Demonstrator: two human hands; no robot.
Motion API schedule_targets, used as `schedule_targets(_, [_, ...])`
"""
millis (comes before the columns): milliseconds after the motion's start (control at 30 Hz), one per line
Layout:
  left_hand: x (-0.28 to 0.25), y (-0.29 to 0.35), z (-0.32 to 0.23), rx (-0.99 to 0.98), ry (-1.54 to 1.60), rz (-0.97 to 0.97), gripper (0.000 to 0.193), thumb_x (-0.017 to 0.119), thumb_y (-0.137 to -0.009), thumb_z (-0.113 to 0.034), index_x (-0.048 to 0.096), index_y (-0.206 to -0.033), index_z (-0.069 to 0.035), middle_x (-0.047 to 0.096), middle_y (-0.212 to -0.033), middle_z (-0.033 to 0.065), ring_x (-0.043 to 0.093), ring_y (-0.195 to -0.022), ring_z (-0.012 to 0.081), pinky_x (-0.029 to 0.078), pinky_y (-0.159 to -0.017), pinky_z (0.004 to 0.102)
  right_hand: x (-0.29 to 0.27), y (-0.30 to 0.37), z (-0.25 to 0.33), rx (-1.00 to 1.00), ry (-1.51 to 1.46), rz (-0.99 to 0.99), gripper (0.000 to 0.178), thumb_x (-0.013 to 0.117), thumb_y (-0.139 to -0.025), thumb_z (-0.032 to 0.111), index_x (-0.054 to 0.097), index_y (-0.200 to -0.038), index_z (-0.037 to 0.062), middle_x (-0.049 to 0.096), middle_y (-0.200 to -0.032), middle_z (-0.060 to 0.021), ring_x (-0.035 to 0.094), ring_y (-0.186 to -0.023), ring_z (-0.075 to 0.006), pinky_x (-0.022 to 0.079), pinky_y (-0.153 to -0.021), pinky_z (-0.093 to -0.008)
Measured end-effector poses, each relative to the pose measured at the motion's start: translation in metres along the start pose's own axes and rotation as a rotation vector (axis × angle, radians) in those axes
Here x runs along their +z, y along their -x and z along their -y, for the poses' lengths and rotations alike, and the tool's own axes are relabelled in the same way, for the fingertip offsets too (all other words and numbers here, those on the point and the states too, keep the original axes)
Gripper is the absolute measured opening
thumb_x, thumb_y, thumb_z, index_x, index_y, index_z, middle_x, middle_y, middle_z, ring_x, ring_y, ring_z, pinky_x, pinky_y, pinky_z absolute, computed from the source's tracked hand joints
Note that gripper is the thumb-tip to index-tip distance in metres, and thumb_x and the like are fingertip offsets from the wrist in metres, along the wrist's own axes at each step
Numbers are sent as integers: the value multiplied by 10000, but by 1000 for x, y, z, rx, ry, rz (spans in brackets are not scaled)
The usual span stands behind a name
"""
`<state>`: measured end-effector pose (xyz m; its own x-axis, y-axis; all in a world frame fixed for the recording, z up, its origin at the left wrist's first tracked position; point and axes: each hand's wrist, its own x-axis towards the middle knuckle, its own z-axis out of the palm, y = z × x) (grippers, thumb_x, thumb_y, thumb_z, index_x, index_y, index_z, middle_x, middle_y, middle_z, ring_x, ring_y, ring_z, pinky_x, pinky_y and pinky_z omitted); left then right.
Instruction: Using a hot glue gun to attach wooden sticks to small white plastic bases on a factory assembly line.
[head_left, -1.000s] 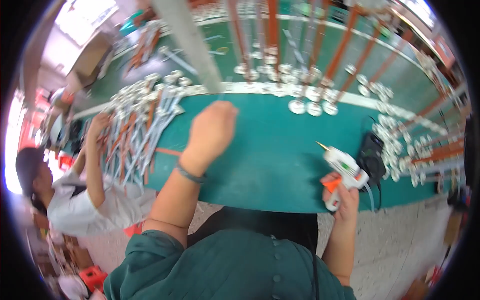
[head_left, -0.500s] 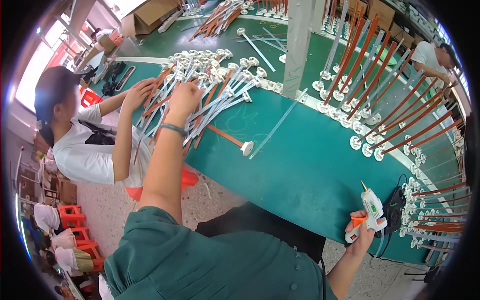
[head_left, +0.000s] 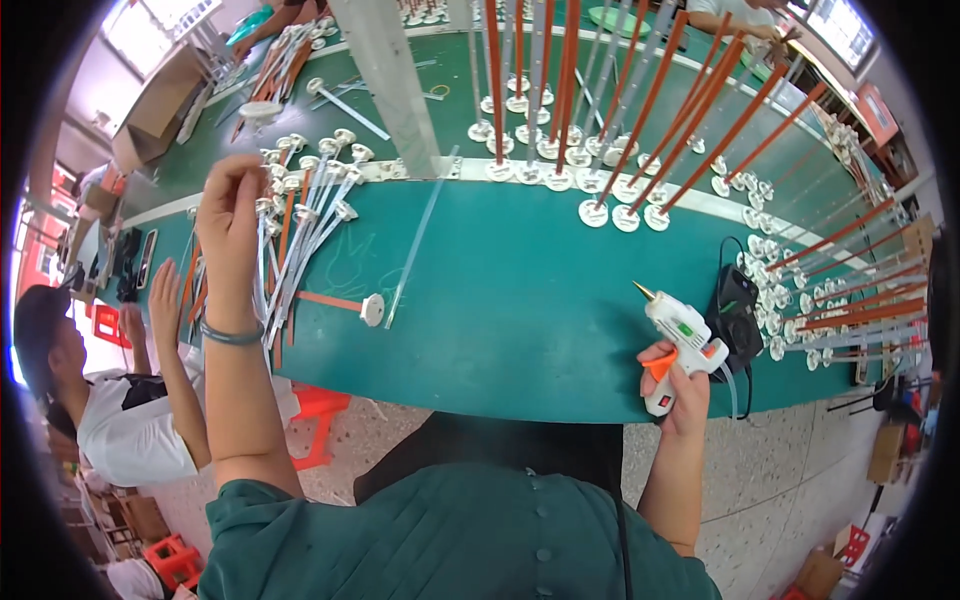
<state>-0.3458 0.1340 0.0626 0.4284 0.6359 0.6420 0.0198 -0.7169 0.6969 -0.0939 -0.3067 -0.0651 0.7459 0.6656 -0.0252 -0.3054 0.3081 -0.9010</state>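
My left hand (head_left: 232,205) is raised over a pile of strips with white round bases (head_left: 310,200), its fingers pinched together. Just beyond the fingertips shows a blurred white round base (head_left: 262,112), larger than those in the pile; it appears to belong to a strip in my fingers, mostly hidden by them. Wrapped round the handle of a white hot glue gun (head_left: 684,326) with an orange trigger is my right hand (head_left: 682,385). The gun's brass nozzle points up and left, above the table's near right part. A single brown strip with a white base (head_left: 372,309) lies near the pile.
A clear strip (head_left: 425,235) lies across the green table (head_left: 520,330). Upright brown and grey strips on white bases (head_left: 625,217) line the far side and right. A white post (head_left: 390,85) rises behind. A black device (head_left: 737,310) sits by the gun. Co-worker (head_left: 130,420) sits left.
My view has turned to the right. My left hand has lifted from the pile, with a white base now beyond its fingers. My right hand still holds the glue gun.
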Motion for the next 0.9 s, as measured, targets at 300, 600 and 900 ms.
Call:
schedule_targets(300, [128,42,-73,-647,631,907,261,548,-950,-88,599,-1180,26,646,-1018,102,631,-915,149,517,-841,282,-1,3,3,-5,-32,-3,369,625,-873,189,527,-1142,-43,645,-993,-220,607,-621,-188,486,-541,-285])
schedule_targets(600, [208,81,-66,-256,405,785,119,662,-885,-102,716,-931,-7,629,-834,53,609,-705,105,497,-621,253,19,8,10,57,352,21,372,619,-882,147,544,-1193,-42,675,-993,-154,602,-652,-140,483,-585,-259])
schedule_targets(900, [211,85,-67,85,208,840,107,709,-814,-77,730,-910,-33,677,-846,98,656,-805,238,516,-720,317,46,6,6,126,523,-16,306,646,-868,109,599,-1143,-16,691,-901,-93,586,-654,-83,453,-547,-226])
